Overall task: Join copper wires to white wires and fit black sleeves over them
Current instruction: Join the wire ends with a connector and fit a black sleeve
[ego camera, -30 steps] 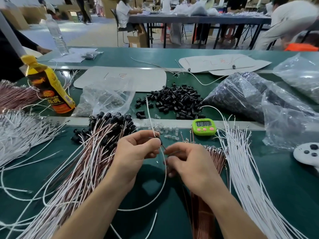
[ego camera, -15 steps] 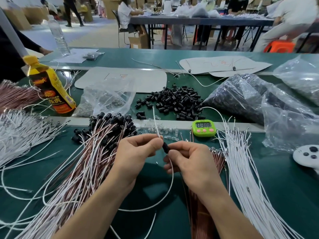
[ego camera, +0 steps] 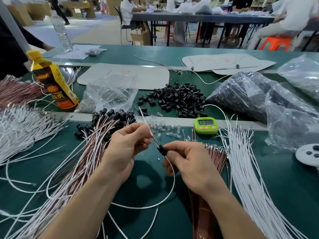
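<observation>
My left hand (ego camera: 126, 149) pinches a white wire (ego camera: 144, 118) with a copper wire alongside it, their ends sticking up toward the far side. My right hand (ego camera: 188, 163) pinches a black sleeve (ego camera: 162, 150) threaded on those wires just below my left fingers. The white wire loops down under my right wrist (ego camera: 170, 192). A pile of loose black sleeves (ego camera: 174, 99) lies behind. Finished wire pairs with sleeves (ego camera: 96, 135) fan out on the left. A copper wire bundle (ego camera: 214, 152) and loose white wires (ego camera: 241, 163) lie to the right.
A green timer (ego camera: 205, 125) stands behind my right hand, small clear connectors (ego camera: 164, 128) beside it. A yellow bottle (ego camera: 53, 83) stands far left. Plastic bags (ego camera: 259, 100) of black parts fill the right; a clear bag (ego camera: 110, 94) sits mid-left. People work at tables behind.
The black sleeve has slid down the wires away from my left fingers as my right hand pulled it toward me; more wire shows between the two hands.
</observation>
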Tool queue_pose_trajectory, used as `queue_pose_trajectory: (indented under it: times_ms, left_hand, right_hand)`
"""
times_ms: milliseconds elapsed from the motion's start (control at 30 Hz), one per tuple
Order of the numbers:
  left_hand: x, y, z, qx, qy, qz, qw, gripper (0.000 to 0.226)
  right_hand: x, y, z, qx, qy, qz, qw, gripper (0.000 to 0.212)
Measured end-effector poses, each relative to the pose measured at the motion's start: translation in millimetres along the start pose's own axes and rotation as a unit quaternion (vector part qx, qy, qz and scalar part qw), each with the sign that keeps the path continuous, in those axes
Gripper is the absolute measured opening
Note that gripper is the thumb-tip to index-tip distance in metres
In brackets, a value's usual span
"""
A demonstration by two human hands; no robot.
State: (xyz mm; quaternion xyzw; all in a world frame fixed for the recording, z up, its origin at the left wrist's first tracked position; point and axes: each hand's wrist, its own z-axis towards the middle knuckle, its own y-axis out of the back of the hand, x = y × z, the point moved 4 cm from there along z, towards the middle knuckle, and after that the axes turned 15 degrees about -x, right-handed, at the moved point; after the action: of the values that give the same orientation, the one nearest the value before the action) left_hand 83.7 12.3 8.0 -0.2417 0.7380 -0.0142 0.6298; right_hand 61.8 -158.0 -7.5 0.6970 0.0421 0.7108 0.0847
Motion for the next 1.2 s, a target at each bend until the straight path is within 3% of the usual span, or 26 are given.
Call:
queue_pose_trajectory:
  times_ms: [367, 533, 700, 900, 1067, 1200]
  left_hand:
    - [3, 1, 0, -0.020, 0.006, 0.026, 0.999, 0.007]
    - [10, -7, -7, -0.026, -0.008, 0.013, 1.000, 0.004]
    - [17, -9, -9, -0.025, -0.013, 0.077, 0.997, 0.024]
    - [8, -6, -6, -0.017, -0.017, 0.088, 0.996, 0.005]
    - [0, 3, 0, -0.044, -0.025, 0.065, 0.997, 0.015]
    - [6, 1, 0, -0.035, 0.017, 0.047, 0.998, 0.022]
  right_hand:
    - [0, -2, 0, -0.014, 0.021, 0.010, 1.000, 0.039]
    - [0, -8, -2, -0.006, -0.024, 0.097, 0.995, 0.037]
    - [0, -6, 0, -0.058, -0.025, 0.143, 0.988, 0.045]
    - [0, -6, 0, -0.068, -0.011, 0.107, 0.992, 0.041]
    - [1, -7, -2, -0.060, 0.004, 0.050, 0.997, 0.037]
    - [2, -6, -3, -0.066, 0.016, 0.039, 0.997, 0.037]
